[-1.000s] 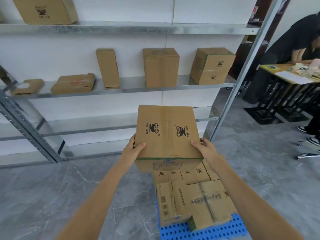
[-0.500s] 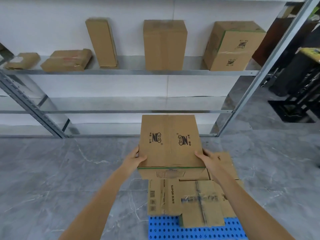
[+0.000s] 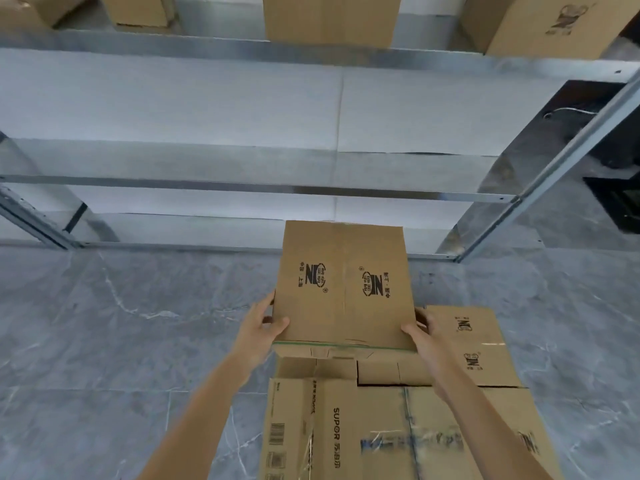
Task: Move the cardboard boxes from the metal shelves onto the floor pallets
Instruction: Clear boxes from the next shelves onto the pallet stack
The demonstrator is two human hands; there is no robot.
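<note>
At the centre of the frame a person holds a box (image 3: 344, 289) between both hands, its printed top face toward the camera and a green line along its near edge. The left hand (image 3: 261, 329) grips the lower left corner, thumb laid on the top face and fingers curled round the side. The right hand (image 3: 424, 336) grips the lower right corner the same way, thumb on top and fingers wrapped round the right side. The box sits over the far end of a stack (image 3: 381, 372) that fills the lower centre and lower right; whether it rests there or hangs just above cannot be told. Nearest in the stack is a SUPOR box (image 3: 332, 427) with barcodes and clear tape, and a logo box (image 3: 481, 341) lies just right of the right hand. Grey marbled floor (image 3: 104, 341) spreads across the left. The shelf (image 3: 242, 188) crosses the upper half, with shelf boxes (image 3: 330, 17) along the top edge.
</note>
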